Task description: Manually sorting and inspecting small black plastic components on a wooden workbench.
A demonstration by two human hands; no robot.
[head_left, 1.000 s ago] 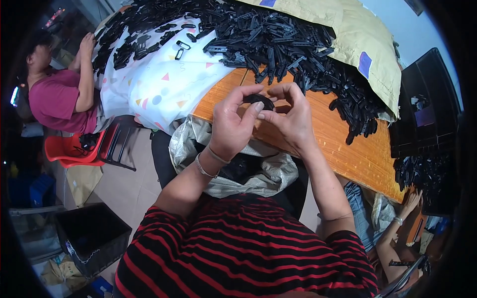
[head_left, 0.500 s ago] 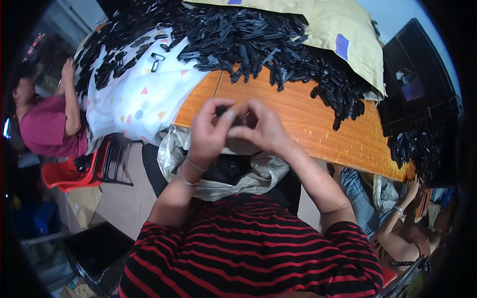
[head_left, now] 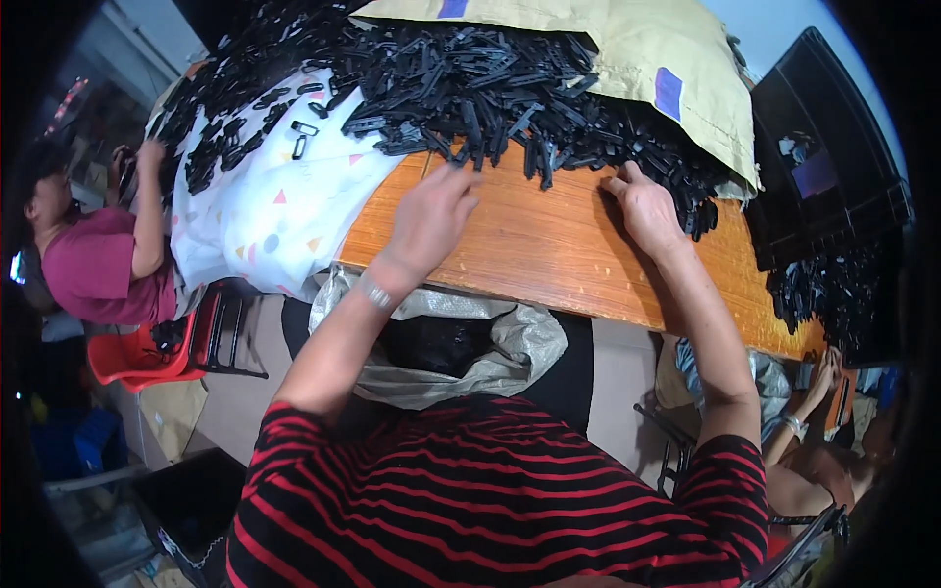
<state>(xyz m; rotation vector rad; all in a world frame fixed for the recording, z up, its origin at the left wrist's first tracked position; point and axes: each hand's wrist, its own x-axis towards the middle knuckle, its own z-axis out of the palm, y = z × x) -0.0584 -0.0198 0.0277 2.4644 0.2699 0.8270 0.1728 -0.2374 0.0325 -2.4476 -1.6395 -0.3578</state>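
Both my arms stretch over the orange wooden table (head_left: 529, 245). My left hand (head_left: 431, 218) and my right hand (head_left: 649, 208) each touch the near edge of the heap of black plastic clips (head_left: 510, 88), fingers spread. Under my wrists hangs a grey sack (head_left: 520, 343).

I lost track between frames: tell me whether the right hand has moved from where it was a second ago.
Yes. The right hand left the left hand and went forward-right across the wooden table to the black-parts pile.
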